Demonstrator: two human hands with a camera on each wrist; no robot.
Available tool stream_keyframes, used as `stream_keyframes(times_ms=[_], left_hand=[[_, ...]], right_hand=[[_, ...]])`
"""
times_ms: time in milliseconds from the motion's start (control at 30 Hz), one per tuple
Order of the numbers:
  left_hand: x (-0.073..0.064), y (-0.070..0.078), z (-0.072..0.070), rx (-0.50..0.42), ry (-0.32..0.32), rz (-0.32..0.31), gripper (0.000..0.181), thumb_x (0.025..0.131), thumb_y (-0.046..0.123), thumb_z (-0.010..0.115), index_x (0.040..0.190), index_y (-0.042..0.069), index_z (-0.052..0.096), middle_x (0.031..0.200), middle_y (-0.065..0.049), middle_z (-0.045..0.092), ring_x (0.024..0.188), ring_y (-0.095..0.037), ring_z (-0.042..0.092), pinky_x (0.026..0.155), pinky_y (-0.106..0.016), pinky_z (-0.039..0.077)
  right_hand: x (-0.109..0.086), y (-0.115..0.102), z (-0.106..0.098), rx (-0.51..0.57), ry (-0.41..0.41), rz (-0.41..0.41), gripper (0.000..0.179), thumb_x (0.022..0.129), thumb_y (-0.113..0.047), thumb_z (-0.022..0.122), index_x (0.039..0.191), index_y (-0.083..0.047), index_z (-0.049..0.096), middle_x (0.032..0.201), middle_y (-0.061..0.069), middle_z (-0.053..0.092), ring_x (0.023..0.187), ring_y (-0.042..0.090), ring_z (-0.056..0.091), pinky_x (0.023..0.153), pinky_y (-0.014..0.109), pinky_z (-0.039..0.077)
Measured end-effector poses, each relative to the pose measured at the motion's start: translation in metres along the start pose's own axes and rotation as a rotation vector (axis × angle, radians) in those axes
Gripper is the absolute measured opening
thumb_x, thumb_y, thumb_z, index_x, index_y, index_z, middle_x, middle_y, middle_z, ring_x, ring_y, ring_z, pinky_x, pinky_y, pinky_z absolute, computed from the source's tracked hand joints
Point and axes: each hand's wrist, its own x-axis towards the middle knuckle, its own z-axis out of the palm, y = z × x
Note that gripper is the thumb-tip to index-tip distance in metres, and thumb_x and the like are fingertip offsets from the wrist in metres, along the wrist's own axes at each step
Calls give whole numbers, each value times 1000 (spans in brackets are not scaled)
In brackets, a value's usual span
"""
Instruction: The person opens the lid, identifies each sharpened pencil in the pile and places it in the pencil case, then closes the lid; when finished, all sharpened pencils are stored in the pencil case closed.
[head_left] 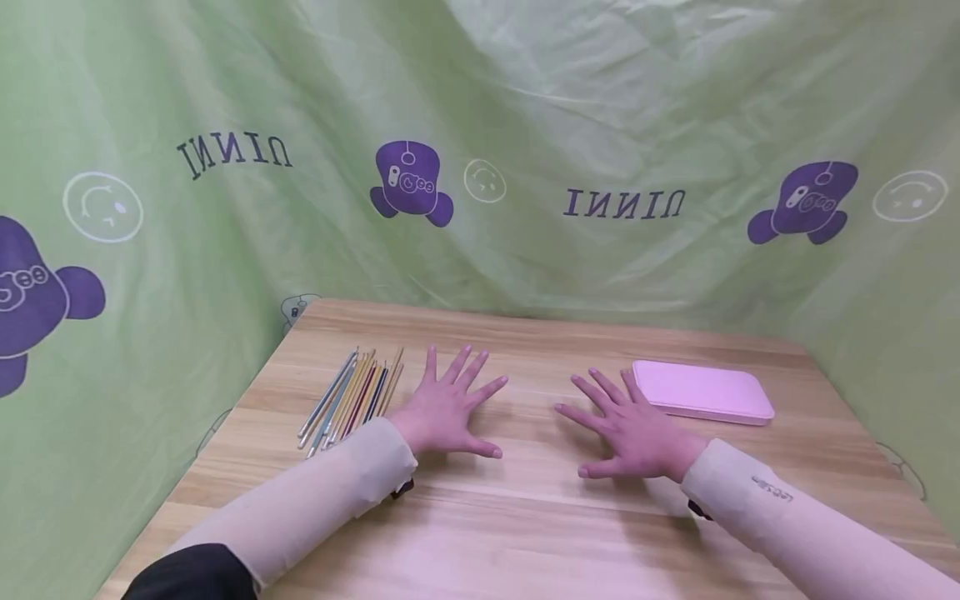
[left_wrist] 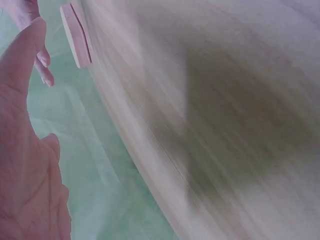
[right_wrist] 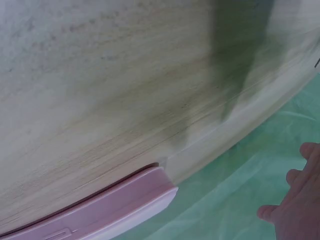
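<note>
With the grip released on left hand (head_left: 444, 408) and right hand (head_left: 636, 429), fingers spread, pencils (head_left: 357, 398) lie beside the left and the pink case (head_left: 701, 390) beside the right. Pinch pencils near mid-length (loose ones may roll).

Pencils (head_left: 352, 398): one loose bundle, long and slim, in yellow, natural wood, blue-grey, dark red and dark blue. Lying flat on the left part of the tabletop (head_left: 510, 533), roughly side by side, some overlapping; tips towards the far edge, pale butt ends nearer the wearer. Just beside the left hand (head_left: 442, 412), whose fingers are spread; lower ends partly hidden by the sleeve.

Case (head_left: 701, 390): one, pink, oblong, rounded corners, plain top, closed. Lying flat on the right part of the tabletop, long side running across. Left end next to the right hand (head_left: 641, 433), fingers spread; contact unclear.
</note>
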Motion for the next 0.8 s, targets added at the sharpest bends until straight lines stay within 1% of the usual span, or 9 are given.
stream_keyframes(times_ms=[100, 233, 300, 433, 467, 600, 700, 800], left_hand=[[2, 2, -2, 4, 12, 8, 109, 78, 95, 44, 166, 36, 21, 172, -13, 8, 157, -38, 0, 114, -77, -5], [7, 2, -7, 18, 18, -1, 108, 79, 94, 44, 166, 35, 19, 172, -13, 7, 157, -38, -1, 115, -76, -3], [11, 1, -9, 24, 19, -12, 108, 79, 94, 43, 166, 35, 19, 172, -13, 6, 157, -38, 0, 115, -76, -3], [22, -1, -12, 20, 21, -29, 107, 80, 93, 44, 166, 34, 19, 172, -13, 5, 157, -38, 1, 117, -74, -2], [25, -1, -11, 10, 22, -32, 106, 81, 93, 44, 166, 34, 19, 172, -14, 5, 156, -38, 0, 117, -74, -2], [41, -1, -12, -81, 15, -41, 104, 84, 89, 47, 166, 34, 17, 172, -13, 2, 156, -38, -2, 116, -73, -5], [52, 2, -16, -169, -1, -41, 102, 86, 85, 50, 167, 33, 15, 172, -13, 1, 156, -38, -3, 116, -72, -7], [64, 8, -21, -232, -6, -26, 102, 87, 83, 51, 167, 33, 13, 172, -14, 3, 156, -38, -2, 117, -72, -4]], right_hand=[[-4, 1, 1, 25, 1, 18, 86, 87, -74, 63, 156, -24, 48, 163, 24, 30, 149, 50, 24, 110, 80, 17], [-8, 7, 1, 40, -9, 47, 87, 87, -73, 64, 156, -24, 47, 165, 23, 28, 150, 49, 21, 113, 78, 15], [-8, 11, 1, 41, -15, 62, 88, 86, -73, 64, 157, -25, 46, 165, 22, 26, 150, 49, 20, 114, 77, 14], [-9, 21, -4, 71, -10, 101, 86, 88, -71, 65, 157, -23, 46, 164, 24, 27, 149, 50, 21, 113, 77, 15], [-9, 24, -5, 81, -8, 115, 85, 88, -69, 66, 157, -22, 46, 164, 25, 28, 149, 51, 22, 112, 77, 16], [-14, 35, -10, 120, -14, 173, 83, 91, -64, 66, 157, -20, 45, 162, 27, 30, 148, 53, 22, 110, 79, 18], [-21, 43, -14, 160, -25, 219, 82, 92, -63, 65, 158, -19, 42, 162, 29, 28, 148, 54, 20, 110, 80, 17], [-29, 53, -17, 197, -39, 279, 82, 94, -62, 63, 158, -17, 40, 163, 29, 23, 148, 55, 17, 109, 81, 15]])
